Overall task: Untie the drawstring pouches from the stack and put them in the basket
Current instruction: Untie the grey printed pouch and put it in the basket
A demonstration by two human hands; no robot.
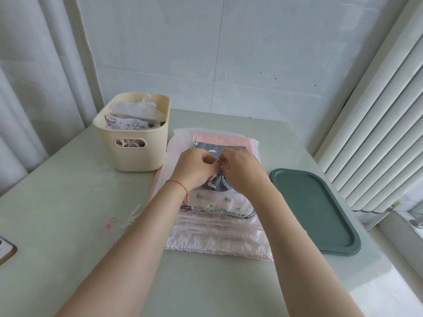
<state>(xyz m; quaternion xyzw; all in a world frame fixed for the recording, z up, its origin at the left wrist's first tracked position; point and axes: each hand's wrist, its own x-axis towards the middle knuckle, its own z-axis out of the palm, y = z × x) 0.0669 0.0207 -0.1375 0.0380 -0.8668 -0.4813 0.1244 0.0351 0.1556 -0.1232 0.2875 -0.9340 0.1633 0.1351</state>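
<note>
Pale green table (68, 202), mid-task: cream basket (135, 147) at upper left already holds a cat-print pouch.
Pink stack (217, 234) remains at centre; on it, left hand (194, 170) and right hand (242, 170) pinch the knotted cord of a grey printed pouch (217, 184).

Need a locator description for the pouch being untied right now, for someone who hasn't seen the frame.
Start at the cream basket on the pale green table; just right of it lies a flat stack of pouches. On top of that stack is the grey pouch, with the left hand and right hand pinching its cord. It alone is grey with white animal prints; those beneath are pink.
</note>
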